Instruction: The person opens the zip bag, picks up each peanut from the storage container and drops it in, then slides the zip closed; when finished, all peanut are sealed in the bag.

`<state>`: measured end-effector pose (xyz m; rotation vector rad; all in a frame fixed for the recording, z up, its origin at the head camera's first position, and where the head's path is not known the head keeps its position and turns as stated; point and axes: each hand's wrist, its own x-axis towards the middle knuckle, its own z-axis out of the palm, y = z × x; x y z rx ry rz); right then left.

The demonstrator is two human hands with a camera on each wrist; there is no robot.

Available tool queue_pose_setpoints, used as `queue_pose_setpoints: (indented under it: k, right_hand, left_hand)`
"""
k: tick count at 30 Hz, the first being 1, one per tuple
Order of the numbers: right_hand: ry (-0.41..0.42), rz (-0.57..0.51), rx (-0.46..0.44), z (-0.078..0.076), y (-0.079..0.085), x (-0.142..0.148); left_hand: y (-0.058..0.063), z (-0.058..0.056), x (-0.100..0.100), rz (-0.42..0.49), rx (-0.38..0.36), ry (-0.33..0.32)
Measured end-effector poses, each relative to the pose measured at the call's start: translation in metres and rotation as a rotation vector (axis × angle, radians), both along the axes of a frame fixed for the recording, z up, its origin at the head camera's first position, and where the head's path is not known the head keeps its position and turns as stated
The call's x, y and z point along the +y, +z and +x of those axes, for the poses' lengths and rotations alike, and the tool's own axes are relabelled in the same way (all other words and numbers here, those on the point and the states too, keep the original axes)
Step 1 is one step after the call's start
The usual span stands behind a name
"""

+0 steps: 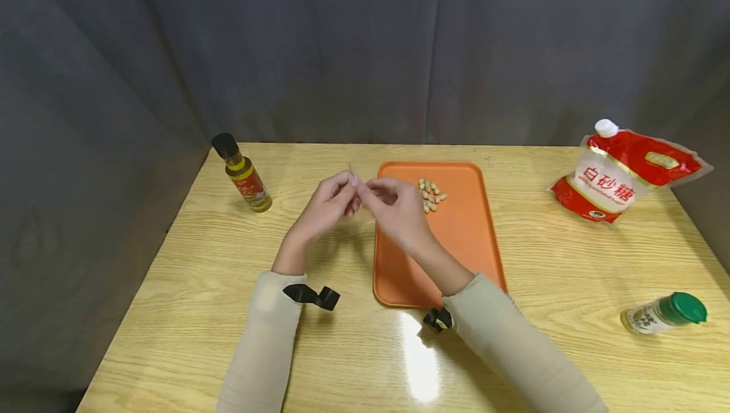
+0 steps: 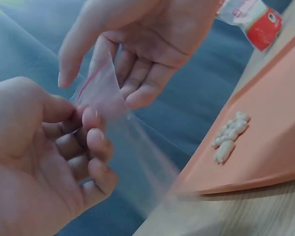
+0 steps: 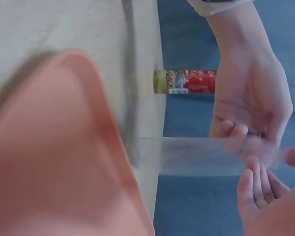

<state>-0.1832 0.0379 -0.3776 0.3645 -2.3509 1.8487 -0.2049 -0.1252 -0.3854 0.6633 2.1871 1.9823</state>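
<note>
A clear zip-lock bag (image 2: 106, 91) with a red line along its top hangs between the two hands, its lower part blurred. The left hand (image 1: 326, 205) pinches the bag's upper edge between thumb and curled fingers. At the same edge, the right hand (image 1: 399, 211) has its thumb and forefinger on the bag, fingertips close against those of the left. In the right wrist view the bag (image 3: 191, 156) stretches out long and narrow, seemingly flat. Several unshelled peanuts (image 1: 431, 196) lie on the orange tray (image 1: 456, 242), just beyond the right hand.
A bottle of olive oil (image 1: 248, 182) stands at the back left. On the right are a red and white spouted sugar pouch (image 1: 618, 175) and a green-capped shaker jar (image 1: 656, 315). A dark curtain (image 1: 342, 52) closes off the table's back edge.
</note>
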Motion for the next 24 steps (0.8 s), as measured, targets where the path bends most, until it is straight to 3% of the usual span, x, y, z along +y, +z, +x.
queue_pose_setpoints:
  k: [6, 11, 18, 24]
  right_hand:
    - [0.082, -0.012, -0.019, -0.006, 0.005, 0.006]
    - [0.119, 0.046, -0.012, -0.006, 0.007, 0.007]
    - [0.11, 0.252, 0.022, -0.004, 0.011, 0.007]
    - [0.055, 0.434, 0.05, -0.008, 0.021, 0.017]
  left_hand:
    - [0.004, 0.003, -0.005, -0.013, -0.029, -0.054]
    - [0.006, 0.003, -0.012, -0.093, 0.001, -0.025]
    - [0.007, 0.002, -0.017, -0.171, -0.004, -0.018]
    - [0.012, 0.003, -0.034, -0.262, 0.01, 0.086]
